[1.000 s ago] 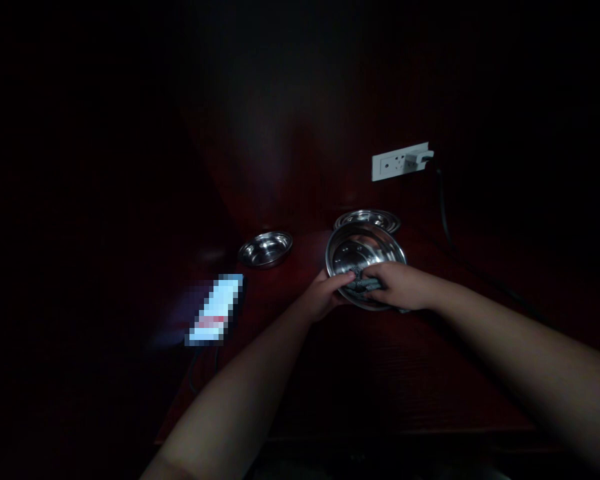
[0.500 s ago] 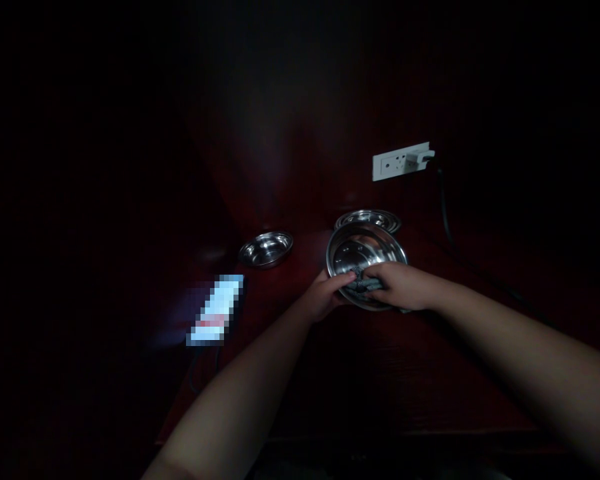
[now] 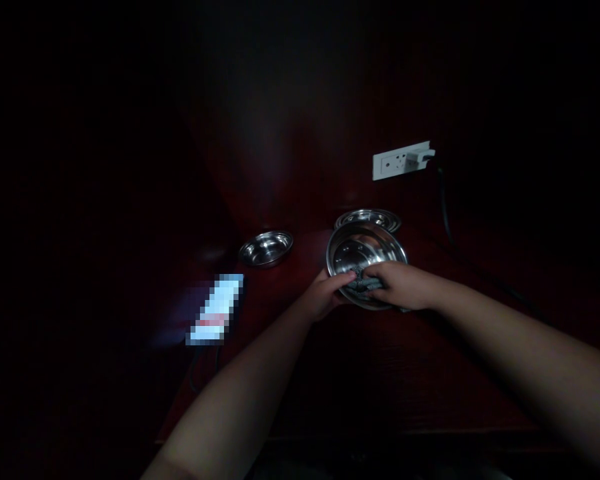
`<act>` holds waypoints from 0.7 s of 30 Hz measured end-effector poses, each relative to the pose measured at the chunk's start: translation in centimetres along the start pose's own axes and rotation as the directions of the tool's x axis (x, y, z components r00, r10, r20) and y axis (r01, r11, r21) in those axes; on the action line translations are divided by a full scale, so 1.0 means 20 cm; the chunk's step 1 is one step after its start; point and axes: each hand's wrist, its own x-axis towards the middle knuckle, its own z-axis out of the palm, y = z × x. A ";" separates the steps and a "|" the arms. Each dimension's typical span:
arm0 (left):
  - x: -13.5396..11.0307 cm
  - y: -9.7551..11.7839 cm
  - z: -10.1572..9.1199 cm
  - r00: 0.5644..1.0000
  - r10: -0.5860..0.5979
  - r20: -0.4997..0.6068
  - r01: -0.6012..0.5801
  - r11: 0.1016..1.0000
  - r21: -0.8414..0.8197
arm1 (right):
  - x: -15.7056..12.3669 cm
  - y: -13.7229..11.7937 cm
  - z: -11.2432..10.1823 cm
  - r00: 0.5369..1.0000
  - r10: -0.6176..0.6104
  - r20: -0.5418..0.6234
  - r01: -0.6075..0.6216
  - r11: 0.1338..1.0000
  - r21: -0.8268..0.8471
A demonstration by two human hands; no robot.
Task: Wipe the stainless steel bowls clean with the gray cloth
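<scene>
Tilted steel bowl (image 3: 365,252) above the dark table (image 3: 380,373): left hand (image 3: 324,298) curls its fingers around the 8 o'clock rim, while right hand (image 3: 403,285), at 5 o'clock, presses closed fingers on a grey cloth (image 3: 362,284) inside.

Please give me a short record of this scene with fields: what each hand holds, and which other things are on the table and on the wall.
Left: the left hand grips the near rim of the steel bowl, which is tilted toward the camera.
Right: the right hand presses a dark cloth inside the bowl.
Dishes: a small steel dish stands to the left and a second steel dish behind the bowl, both on the table.
Phone: the phone lies at far left, screen lit.
Wall: a white socket has a plug and a dark cable.
Light: very dim.
</scene>
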 end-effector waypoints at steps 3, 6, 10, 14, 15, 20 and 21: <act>0.00 0.00 0.00 1.000 -0.004 -0.003 0.004 1.000 0.002 | 0.00 0.00 0.00 1.000 -0.006 -0.008 0.006 1.000 0.014; 0.00 0.00 0.00 1.000 -0.002 -0.003 0.002 1.000 0.006 | 0.00 0.00 0.00 1.000 0.000 -0.004 0.000 1.000 0.012; 0.00 0.00 0.00 1.000 -0.009 0.009 0.009 1.000 0.006 | 0.00 -0.01 -0.01 1.000 0.000 0.000 0.000 1.000 0.007; 0.01 0.00 -0.01 1.000 -0.015 0.004 0.015 1.000 0.007 | 0.00 0.00 -0.01 1.000 -0.005 0.005 0.005 1.000 0.020; 0.01 0.00 -0.01 1.000 -0.015 0.001 0.015 1.000 0.006 | 0.00 0.00 -0.01 1.000 -0.003 0.005 0.003 1.000 0.021; 0.00 0.00 0.00 1.000 -0.007 -0.006 0.007 1.000 0.010 | 0.00 0.00 0.00 1.000 -0.007 0.002 0.007 1.000 0.019; 0.00 0.00 0.00 1.000 -0.008 -0.008 0.008 1.000 0.013 | 0.00 0.00 0.00 1.000 -0.004 0.002 0.004 1.000 0.019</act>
